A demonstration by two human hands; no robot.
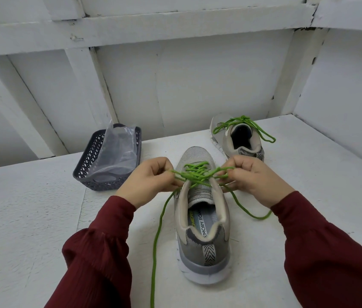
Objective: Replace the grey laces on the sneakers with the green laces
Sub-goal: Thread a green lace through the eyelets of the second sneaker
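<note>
Green laces, two in the head view: near lace [197, 174] threaded through the near sneaker [206, 252] and drawn out to both sides over its tongue, far lace [243, 121] tied in a bow on the far sneaker [225, 138]. Sneakers, two, grey mesh with white soles, both upright on the white table [31, 218], heels toward the camera. Near one in the middle between the forearms, far one behind it and to the right, close but apart. "MEMORY FOAM" readable on the near insole.

Hands, two, bare, both just above the throat of the near sneaker. On the left of the crossing, left hand [151, 176] curled, fingers and thumb pinching strands of the near lace. On the right of it, right hand [255, 178] likewise curled, fingertips pressed together on more strands. Lace taut between the two grips, bunched in a tangle over the top eyelets. Loose ends, two: one dropping past the left flank of the shoe and out of the bottom of the frame, one curving across the table as far as the right sleeve [331, 252]. Sleeves, two, dark red, left sleeve [100, 252] gathered at the wrist like the right.

Basket [91, 161], one, dark grey perforated plastic, on the table left of the near sneaker and beyond the left hand. Clear plastic bag [117, 152], one, crumpled, standing inside it. White panelled wall [197, 85] behind.
</note>
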